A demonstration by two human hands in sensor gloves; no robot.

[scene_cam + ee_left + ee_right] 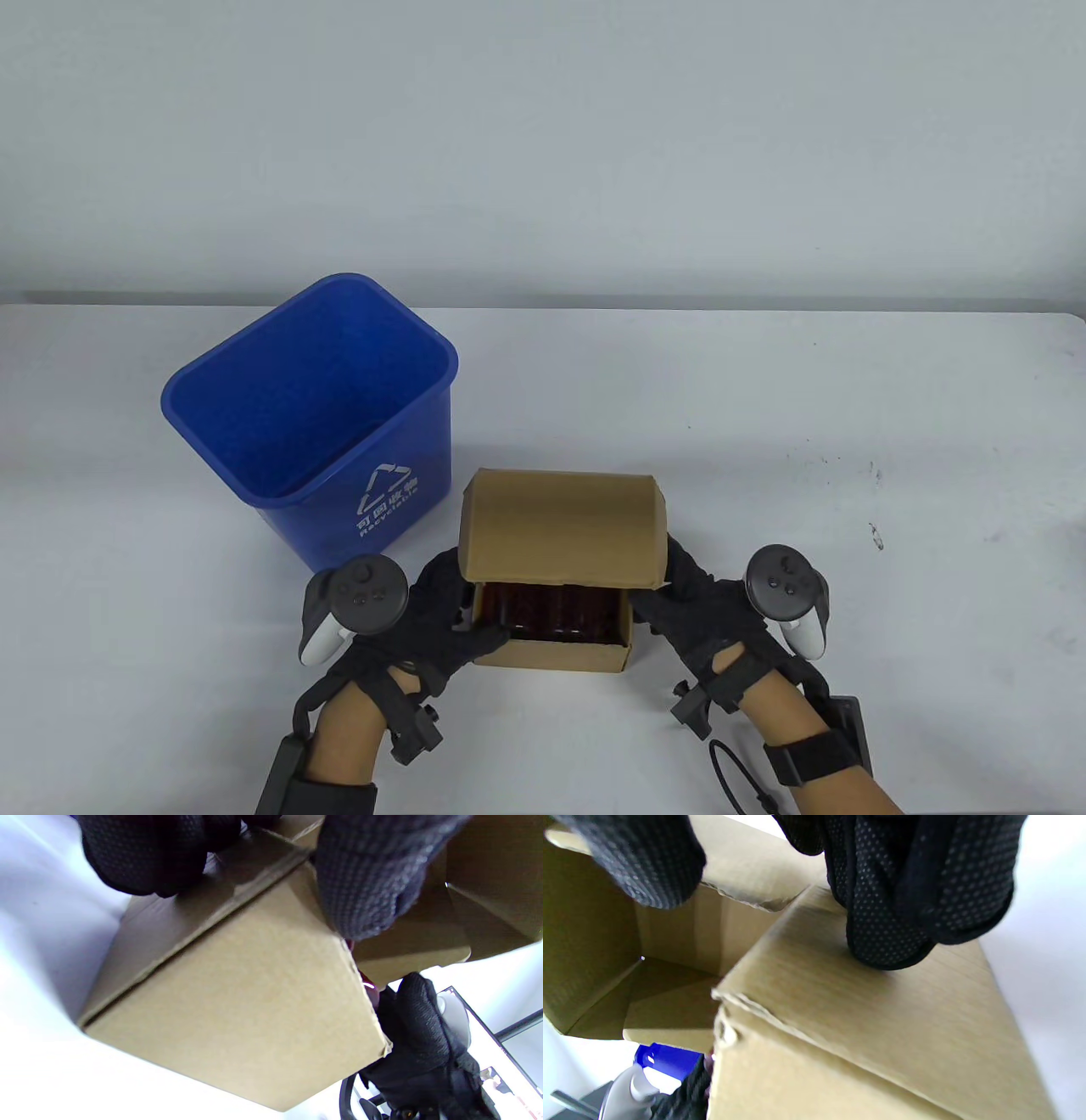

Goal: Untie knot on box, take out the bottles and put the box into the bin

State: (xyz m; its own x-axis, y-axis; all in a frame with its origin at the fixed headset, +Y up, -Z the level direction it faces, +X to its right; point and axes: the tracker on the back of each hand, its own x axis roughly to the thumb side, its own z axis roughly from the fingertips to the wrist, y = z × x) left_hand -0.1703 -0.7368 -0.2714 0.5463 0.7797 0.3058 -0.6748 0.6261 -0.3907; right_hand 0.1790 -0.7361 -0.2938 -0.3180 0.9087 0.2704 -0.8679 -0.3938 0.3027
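Table view: box (556,564) near the front edge of the table (848,424), between the two hands, lid flap raised and tipped back. Dark red bottles (551,609) showing inside, in a row running left to right. No string or knot to be seen anywhere. Left hand (428,624) against the box's left side, thumb curled over the front left rim, touching the nearest bottle's end of the row. Right hand (696,598) clasping the right wall, fingertips hidden behind the flap. Both hands equally close to the bottles; straight up through the open top looks the way out, with the raised flap overhanging the back of the opening. Blue bin (314,416) just behind and left of the box, mouth open, nearer the left hand.

Left wrist view: fingers (144,853) bent over the top edge of the box's side, thumb (369,878) hooked at the front corner, so clamped on cardboard. A glint of red bottle (369,991) at the rim. Right hand's glove beyond the far corner.

Right wrist view: fingers (903,899) pressed down on the box's right wall, thumb (636,861) inside over the opening, gripping. Bin (666,1058) a blue sliver beyond.
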